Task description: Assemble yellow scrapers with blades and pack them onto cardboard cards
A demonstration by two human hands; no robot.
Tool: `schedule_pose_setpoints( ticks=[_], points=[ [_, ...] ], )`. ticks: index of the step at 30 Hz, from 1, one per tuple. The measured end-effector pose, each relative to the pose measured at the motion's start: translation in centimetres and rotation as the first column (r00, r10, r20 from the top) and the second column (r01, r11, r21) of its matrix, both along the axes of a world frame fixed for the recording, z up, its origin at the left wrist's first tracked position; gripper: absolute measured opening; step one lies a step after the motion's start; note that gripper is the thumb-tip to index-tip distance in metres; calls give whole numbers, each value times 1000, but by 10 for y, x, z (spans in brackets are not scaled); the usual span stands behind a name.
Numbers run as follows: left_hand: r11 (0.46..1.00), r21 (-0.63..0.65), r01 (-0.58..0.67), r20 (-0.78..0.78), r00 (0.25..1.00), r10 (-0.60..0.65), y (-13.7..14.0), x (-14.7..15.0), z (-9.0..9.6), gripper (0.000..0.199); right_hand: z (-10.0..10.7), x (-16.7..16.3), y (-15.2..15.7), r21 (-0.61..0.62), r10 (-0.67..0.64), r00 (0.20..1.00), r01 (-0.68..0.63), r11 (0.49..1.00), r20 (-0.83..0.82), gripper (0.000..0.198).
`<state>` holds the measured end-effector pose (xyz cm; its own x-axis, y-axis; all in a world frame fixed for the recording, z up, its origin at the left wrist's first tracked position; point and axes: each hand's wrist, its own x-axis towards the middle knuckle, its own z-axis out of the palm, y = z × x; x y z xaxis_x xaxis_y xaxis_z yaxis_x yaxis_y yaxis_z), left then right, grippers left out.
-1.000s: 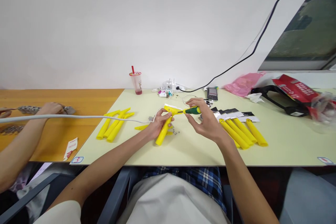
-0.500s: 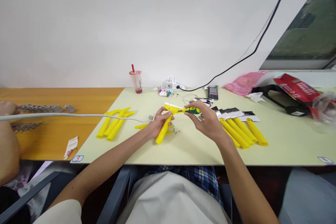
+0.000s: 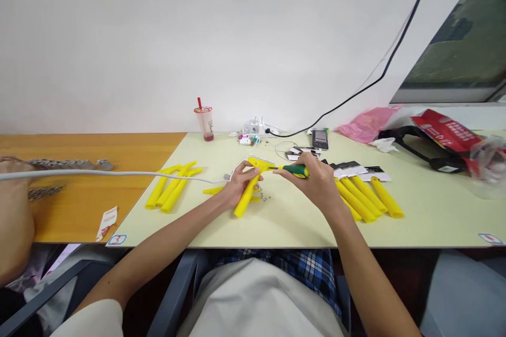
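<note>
The left hand grips the yellow scraper just above the table, the right hand's fingers wrap the green screwdriver; best keep it straight and the scraper steady.

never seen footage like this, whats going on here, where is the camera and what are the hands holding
The camera sits on a person's head, looking forward and down at their own two bare hands; no machine is involved. The left hand grips a yellow scraper on the pale green table. The right hand holds a green-handled screwdriver, its tip at the scraper's head. Yellow handles lie to the left, more yellow scrapers to the right. Another person's arm shows at the far left.
</note>
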<state>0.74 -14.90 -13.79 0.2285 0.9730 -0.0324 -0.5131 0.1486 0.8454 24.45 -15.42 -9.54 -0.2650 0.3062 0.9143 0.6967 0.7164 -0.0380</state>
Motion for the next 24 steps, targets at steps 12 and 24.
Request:
schedule_pose_setpoints(
  ticks=[12, 24],
  points=[
    [970, 240, -35, -200, 976, 85, -3, 3, -1, 63, 1, -9, -2, 21, -239, 965, 243, 970, -108, 60],
    [913, 407, -27, -281, 947, 153, -10, 7, -7, 54, 6, -9, -4, -198, -438, 886, 407, 892, -152, 69]
  ],
)
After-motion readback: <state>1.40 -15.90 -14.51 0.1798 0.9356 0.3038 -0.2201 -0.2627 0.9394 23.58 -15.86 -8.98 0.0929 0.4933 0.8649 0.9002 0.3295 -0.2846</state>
